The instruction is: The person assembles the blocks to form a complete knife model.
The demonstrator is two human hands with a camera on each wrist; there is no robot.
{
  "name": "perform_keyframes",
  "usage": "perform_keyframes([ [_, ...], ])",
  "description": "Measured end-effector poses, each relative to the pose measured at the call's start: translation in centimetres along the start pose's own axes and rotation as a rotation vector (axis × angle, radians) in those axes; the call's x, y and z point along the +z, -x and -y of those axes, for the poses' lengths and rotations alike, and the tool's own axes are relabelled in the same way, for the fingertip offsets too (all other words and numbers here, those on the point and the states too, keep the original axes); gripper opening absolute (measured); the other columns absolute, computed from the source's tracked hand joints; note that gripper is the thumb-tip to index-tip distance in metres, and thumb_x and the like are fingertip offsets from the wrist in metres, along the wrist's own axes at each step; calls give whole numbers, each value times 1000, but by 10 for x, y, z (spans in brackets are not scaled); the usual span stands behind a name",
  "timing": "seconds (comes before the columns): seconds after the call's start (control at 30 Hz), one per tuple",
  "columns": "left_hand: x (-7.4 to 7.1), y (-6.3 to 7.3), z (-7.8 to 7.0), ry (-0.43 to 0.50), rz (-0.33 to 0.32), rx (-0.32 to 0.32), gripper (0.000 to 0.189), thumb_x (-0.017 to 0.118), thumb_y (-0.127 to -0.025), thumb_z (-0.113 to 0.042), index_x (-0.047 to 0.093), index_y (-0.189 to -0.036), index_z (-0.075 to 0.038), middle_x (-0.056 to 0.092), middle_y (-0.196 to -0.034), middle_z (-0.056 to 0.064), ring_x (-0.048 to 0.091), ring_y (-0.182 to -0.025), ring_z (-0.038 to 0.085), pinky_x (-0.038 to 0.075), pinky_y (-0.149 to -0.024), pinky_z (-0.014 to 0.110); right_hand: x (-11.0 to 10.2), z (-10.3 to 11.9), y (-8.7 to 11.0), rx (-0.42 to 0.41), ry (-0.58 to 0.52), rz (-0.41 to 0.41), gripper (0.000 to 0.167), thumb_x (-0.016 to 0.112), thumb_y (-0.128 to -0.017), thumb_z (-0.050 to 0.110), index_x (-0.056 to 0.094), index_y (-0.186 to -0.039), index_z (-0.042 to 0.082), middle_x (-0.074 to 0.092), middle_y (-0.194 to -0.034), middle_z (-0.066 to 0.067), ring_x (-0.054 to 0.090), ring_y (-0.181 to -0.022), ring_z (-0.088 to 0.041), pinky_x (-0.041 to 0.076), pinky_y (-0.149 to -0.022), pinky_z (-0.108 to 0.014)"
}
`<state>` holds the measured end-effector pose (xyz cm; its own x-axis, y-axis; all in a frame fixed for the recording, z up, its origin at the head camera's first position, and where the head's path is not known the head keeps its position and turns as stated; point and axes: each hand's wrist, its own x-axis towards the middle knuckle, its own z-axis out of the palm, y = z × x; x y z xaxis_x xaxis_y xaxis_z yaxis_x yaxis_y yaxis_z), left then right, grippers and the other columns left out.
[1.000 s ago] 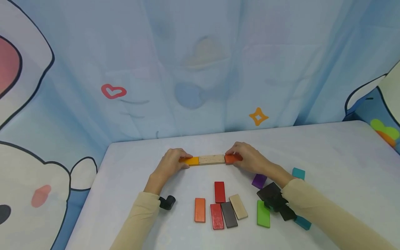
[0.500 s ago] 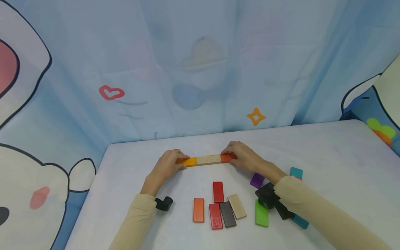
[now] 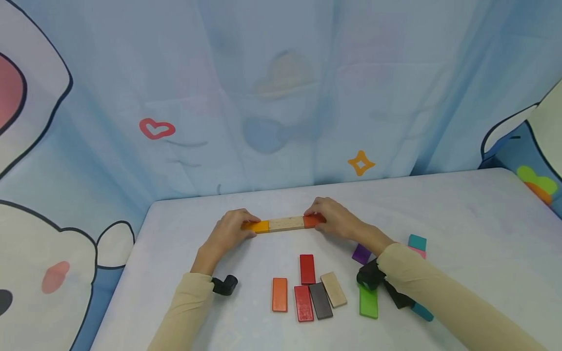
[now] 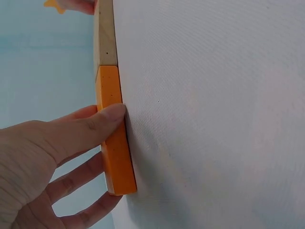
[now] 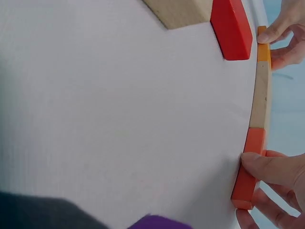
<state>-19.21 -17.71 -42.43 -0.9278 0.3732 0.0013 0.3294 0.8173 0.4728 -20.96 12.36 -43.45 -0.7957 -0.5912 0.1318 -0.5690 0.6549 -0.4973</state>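
Note:
Three flat blocks lie end to end in a row on the white table: a yellow-orange block (image 3: 261, 226), a plain wooden block (image 3: 286, 224) and an orange-red block (image 3: 310, 222). At the row's left end my left hand (image 3: 227, 233) pinches the yellow-orange block, its thumb across the near face in the left wrist view. My right hand (image 3: 339, 220) grips the orange-red block at the other end, thumb in front and fingers behind. No hand touches the wooden block between them. Its ends meet both neighbours.
Nearer the front lie an orange block (image 3: 279, 295), two red blocks (image 3: 307, 269), a dark grey block (image 3: 321, 301) and a beige block (image 3: 333, 289). Green (image 3: 368, 302), purple (image 3: 361, 254) and teal (image 3: 417, 242) blocks sit around the right forearm. A blue curtain (image 3: 281, 122) hangs behind.
Both hands have slid the three-block row a little to the left along the table. Their grips look the same, and the loose blocks in front have stayed put.

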Motion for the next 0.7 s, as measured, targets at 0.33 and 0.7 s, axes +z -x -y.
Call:
perform_keyframes([
  [0.33,3,1,5,40,-23,6,31,86,-88,-12,78,-117,-5,70,-110,6,66,-105,25,55,-99,42,-10,5,6,12,-29,12,40,81,-87,-3,71,-125,-6,62,-118,-18,63,-111,-33,56,-99,-49],
  [0.7,7,-1,6,19,-38,79,29,85,-88,-8,78,-115,-3,72,-108,5,65,-104,25,55,-98,42,-51,-6,58,-23,-41,214,27,81,-89,4,77,-115,10,65,-115,0,62,-114,-28,54,-100,-52],
])
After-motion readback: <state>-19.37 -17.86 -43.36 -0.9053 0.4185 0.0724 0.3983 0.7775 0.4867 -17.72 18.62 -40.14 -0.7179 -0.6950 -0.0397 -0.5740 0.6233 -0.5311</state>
